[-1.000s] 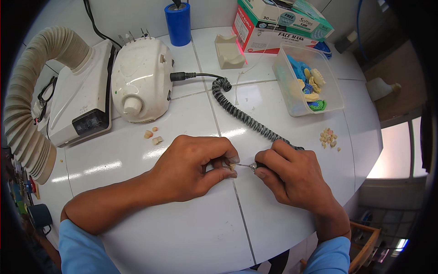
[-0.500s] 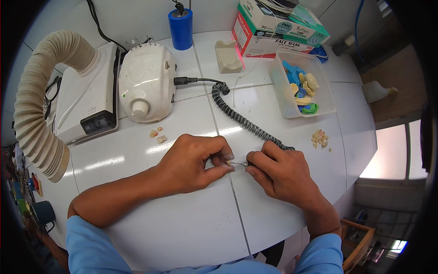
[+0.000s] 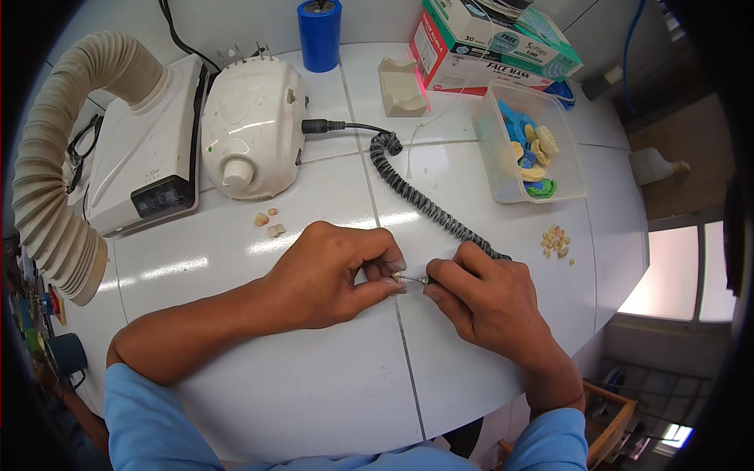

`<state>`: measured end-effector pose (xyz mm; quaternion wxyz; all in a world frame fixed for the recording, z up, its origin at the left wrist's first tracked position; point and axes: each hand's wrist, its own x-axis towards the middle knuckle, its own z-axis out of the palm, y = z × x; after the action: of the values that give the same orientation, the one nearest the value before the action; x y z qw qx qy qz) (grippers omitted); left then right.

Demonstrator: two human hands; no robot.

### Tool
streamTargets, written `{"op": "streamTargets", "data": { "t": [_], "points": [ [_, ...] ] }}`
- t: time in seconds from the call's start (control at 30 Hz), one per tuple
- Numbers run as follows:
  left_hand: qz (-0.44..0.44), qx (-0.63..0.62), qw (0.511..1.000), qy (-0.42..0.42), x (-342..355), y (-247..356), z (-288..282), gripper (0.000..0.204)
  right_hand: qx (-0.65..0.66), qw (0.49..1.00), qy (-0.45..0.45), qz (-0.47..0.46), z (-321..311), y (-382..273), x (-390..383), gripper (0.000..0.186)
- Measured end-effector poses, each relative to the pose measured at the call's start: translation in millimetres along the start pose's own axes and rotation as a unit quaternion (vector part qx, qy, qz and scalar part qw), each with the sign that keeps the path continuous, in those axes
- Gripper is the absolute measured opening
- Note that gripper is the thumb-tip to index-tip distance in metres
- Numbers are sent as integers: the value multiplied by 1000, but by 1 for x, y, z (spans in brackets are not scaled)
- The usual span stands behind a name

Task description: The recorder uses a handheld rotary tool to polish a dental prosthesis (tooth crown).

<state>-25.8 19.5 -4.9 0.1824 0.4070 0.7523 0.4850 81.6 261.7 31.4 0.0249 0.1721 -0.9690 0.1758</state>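
My left hand pinches a small pale piece between thumb and fingertips at the middle of the white tiled table. My right hand grips a rotary handpiece, its thin metal bit reaching left to the piece; whether it touches is too small to tell. A coiled grey cord runs from the handpiece up to a white control unit. A few loose pale pieces lie above my left hand, and several more lie right of my right hand.
A white machine with a ribbed hose stands at left. A blue cylinder, beige stand, stacked boxes and plastic tub of coloured moulds line the back. A wooden chair is below right.
The whole view has shifted slightly over the last second. Both hands keep much the same grips, with only small movements around the piece and bit.
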Motion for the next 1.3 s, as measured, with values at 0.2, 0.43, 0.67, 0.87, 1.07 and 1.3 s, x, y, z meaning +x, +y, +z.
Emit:
{"op": "streamTargets", "data": {
  "t": [0.2,0.43,0.67,0.87,1.07,1.3],
  "points": [
    [-16,-1,1000,-10,0,2,-2,22,2,1000,-2,4,-1,0,0,17],
    [-14,-9,1000,-5,-1,0,-1,19,2,1000,-2,-2,0,0,0,17],
    [-20,-4,1000,-16,-1,3,-3,19,7,1000,-5,-4,0,1,0,17],
    [-30,-13,999,-21,0,2,-3,18,5,1000,-13,8,-1,0,0,17],
    [-15,-4,1000,-11,0,1,-3,18,6,1000,-20,2,-2,0,0,16],
    [-30,-23,999,-25,1,2,-5,18,13,1000,1,12,0,0,1,17]
  ]
}}
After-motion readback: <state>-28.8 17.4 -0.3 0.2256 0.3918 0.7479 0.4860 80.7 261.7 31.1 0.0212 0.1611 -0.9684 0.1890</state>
